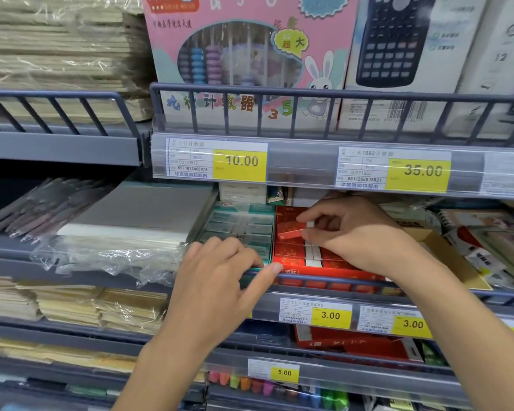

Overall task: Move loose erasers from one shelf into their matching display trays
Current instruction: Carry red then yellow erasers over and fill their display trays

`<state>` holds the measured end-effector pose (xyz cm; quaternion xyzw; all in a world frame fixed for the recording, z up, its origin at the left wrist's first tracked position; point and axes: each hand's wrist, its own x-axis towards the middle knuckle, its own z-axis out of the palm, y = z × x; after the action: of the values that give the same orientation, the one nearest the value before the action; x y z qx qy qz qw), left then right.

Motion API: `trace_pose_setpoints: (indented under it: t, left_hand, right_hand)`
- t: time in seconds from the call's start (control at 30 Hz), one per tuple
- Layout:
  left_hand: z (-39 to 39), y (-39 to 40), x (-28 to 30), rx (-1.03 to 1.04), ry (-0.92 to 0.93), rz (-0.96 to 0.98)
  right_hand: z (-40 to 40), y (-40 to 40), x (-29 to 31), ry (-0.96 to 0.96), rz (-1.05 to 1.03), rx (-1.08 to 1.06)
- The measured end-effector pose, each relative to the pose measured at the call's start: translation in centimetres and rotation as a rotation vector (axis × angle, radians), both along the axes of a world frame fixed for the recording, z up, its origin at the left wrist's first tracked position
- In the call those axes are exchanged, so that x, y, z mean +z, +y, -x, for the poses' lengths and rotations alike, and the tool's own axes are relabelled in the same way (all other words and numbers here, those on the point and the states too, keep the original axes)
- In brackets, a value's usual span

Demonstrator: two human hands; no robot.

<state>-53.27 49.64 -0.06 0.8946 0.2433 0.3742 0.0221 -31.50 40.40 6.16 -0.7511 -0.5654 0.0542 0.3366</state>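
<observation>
The right hand (pixel 356 232) pinches a red eraser (pixel 290 231) between thumb and forefinger, just above the red tray (pixel 309 269). The left hand (pixel 220 271) rests on the shelf rail (pixel 324 281), fingers curled over the green tray (pixel 241 226), seemingly holding nothing.

At the top middle, a pink box (pixel 250 54) says "九行计数器" in big letters and "超大" in a yellow bubble. Under it, a yellow price tag (pixel 240 161) says 10.00, with the number 6971623466075 beside it. To the right, another tag (pixel 419 171) says 35.00. Lower down, two tags (pixel 330 315) (pixel 413 324) each say 3.00. Near the bottom, a small tag (pixel 284 372) says 5.00.
</observation>
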Motion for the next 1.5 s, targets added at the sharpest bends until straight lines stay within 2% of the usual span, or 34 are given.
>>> trace_pose_setpoints:
  t: [0.2,0.33,0.43,0.5,0.57,0.67,0.73,0.83,1.0,1.1,1.2,1.3,1.5]
  left_hand:
    - [0.0,0.2,-0.4,-0.021,-0.019,-0.023]
    - [0.3,0.3,-0.6,-0.034,-0.019,-0.013]
    - [0.6,0.1,0.1,-0.034,0.049,0.055]
    - [0.9,0.0,0.8,-0.061,0.089,0.159]
    - [1.7,-0.1,1.0,-0.131,0.013,0.3]
    - [3.8,-1.0,0.6,-0.207,-0.212,0.438]
    - [5.2,-1.7,-0.4,-0.261,-0.297,0.532]
    - [6.6,-2.6,-3.4,-0.374,-0.315,0.81]
    - [7.4,-5.9,-13.3,-0.372,-0.042,1.305]
    - [8.3,-9.0,-20.6,-0.312,0.203,1.471]
    - [9.7,-12.7,-26.4,-0.289,0.437,1.561]
    - [10.7,-16.3,-29.8,-0.268,0.583,1.609]
    - [9.3,-23.6,-31.2,-0.27,0.755,1.612]
  right_hand:
    - [0.4,0.9,-0.5,-0.12,0.071,0.021]
    - [0.6,0.8,-0.4,-0.136,0.112,0.0]
    - [1.4,0.4,-0.2,-0.177,0.144,-0.021]
    - [2.6,-0.4,-0.2,-0.164,0.061,-0.069]
    - [4.3,-1.6,-0.6,-0.093,-0.101,-0.133]
    - [7.5,-4.1,-1.7,0.172,-0.341,-0.114]
    - [9.4,-6.4,-3.3,0.322,-0.4,-0.074]
    - [11.9,-10.3,-7.2,0.504,-0.374,-0.095]
    - [15.6,-17.5,-17.4,0.807,-0.2,-0.361]
    - [17.9,-22.6,-24.0,0.983,-0.096,-0.546]
    - [20.5,-28.4,-29.4,1.061,-0.004,-0.711]
    - [23.5,-34.7,-33.5,1.126,0.068,-0.858]
    - [28.6,-45.9,-37.6,1.268,0.116,-1.122]
